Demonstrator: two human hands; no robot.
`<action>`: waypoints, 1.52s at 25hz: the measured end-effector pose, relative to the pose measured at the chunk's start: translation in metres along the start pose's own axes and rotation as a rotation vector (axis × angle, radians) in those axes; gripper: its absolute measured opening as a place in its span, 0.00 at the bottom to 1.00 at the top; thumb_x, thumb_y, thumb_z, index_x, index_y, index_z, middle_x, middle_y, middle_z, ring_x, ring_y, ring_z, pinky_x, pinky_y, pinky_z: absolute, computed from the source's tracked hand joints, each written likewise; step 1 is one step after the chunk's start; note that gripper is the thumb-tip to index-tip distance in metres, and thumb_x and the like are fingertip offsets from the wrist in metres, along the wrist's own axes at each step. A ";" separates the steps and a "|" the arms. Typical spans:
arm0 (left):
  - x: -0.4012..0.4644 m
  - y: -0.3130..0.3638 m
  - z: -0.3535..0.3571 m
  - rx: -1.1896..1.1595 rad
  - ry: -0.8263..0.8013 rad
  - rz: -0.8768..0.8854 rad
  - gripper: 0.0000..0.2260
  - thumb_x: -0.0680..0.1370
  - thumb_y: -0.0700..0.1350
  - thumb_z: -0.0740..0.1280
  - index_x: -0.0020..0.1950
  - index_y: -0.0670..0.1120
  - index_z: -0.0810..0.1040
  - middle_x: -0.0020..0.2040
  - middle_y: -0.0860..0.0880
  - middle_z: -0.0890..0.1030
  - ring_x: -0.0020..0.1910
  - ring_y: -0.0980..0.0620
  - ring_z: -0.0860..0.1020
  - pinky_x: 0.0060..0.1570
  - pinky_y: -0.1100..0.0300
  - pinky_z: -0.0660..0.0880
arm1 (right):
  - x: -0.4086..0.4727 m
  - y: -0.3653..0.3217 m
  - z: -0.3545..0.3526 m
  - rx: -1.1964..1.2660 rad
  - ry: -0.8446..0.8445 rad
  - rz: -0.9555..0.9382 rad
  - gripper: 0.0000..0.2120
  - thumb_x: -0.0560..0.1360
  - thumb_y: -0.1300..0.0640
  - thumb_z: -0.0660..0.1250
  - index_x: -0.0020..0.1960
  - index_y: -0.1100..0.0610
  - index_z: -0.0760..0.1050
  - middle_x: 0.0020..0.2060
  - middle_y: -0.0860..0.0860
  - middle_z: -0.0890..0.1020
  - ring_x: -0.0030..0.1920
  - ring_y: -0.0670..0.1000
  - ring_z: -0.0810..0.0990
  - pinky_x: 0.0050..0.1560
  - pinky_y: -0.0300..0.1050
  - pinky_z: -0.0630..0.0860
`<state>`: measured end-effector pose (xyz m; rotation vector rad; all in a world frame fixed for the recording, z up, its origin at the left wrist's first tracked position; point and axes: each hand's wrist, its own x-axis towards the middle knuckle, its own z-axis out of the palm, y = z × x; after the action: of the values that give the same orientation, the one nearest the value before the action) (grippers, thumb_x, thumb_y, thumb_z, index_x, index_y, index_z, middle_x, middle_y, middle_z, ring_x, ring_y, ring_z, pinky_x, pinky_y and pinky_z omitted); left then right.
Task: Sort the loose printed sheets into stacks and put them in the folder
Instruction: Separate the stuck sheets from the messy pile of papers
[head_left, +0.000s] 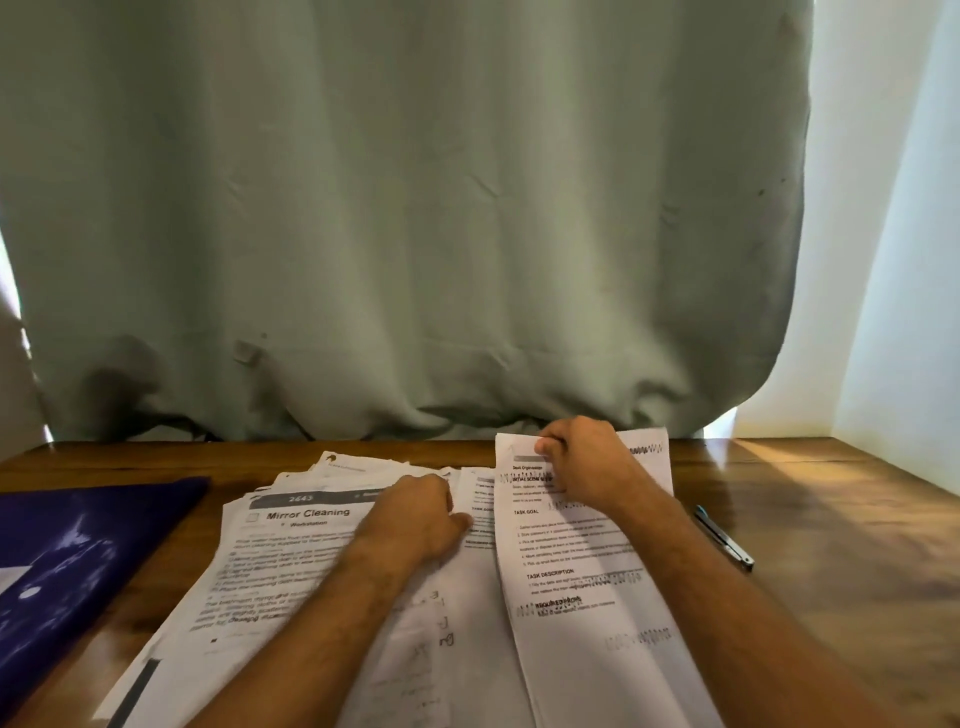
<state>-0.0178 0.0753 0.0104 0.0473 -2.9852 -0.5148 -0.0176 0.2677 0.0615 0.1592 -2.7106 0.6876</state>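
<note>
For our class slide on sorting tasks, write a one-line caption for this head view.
Right hand lifts a sheet while left hand rests on the pile, folder waiting alongside.

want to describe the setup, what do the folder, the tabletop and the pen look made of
Folder: dark blue plastic by the look, glossy, with bright glare streaks. Tabletop: brown wood or wood veneer, with visible grain and a soft sheen. Pen: silvery body, metal or metallic plastic; too small to tell which.
</note>
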 end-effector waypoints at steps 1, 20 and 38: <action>0.004 0.003 -0.001 0.072 0.026 -0.001 0.16 0.78 0.58 0.69 0.62 0.51 0.79 0.58 0.50 0.82 0.50 0.51 0.79 0.57 0.54 0.76 | -0.003 0.006 0.000 0.037 0.015 0.007 0.10 0.81 0.52 0.62 0.44 0.49 0.80 0.41 0.48 0.84 0.38 0.45 0.81 0.46 0.45 0.81; 0.038 0.009 0.041 -0.319 0.167 0.056 0.19 0.74 0.63 0.71 0.60 0.55 0.78 0.61 0.54 0.78 0.55 0.53 0.79 0.51 0.58 0.78 | -0.029 0.041 0.015 -0.026 -0.017 -0.006 0.10 0.79 0.51 0.66 0.59 0.47 0.80 0.50 0.44 0.74 0.46 0.42 0.72 0.51 0.37 0.70; 0.042 0.004 0.027 -1.398 0.139 -0.111 0.06 0.81 0.45 0.68 0.56 0.56 0.79 0.46 0.54 0.86 0.38 0.50 0.87 0.33 0.51 0.83 | -0.041 0.034 0.023 0.004 0.242 -0.047 0.11 0.78 0.47 0.67 0.59 0.46 0.81 0.50 0.42 0.84 0.45 0.43 0.79 0.48 0.31 0.75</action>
<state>-0.0624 0.0855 -0.0092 0.1091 -1.8735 -2.2474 0.0071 0.2874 0.0128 0.1311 -2.4671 0.6538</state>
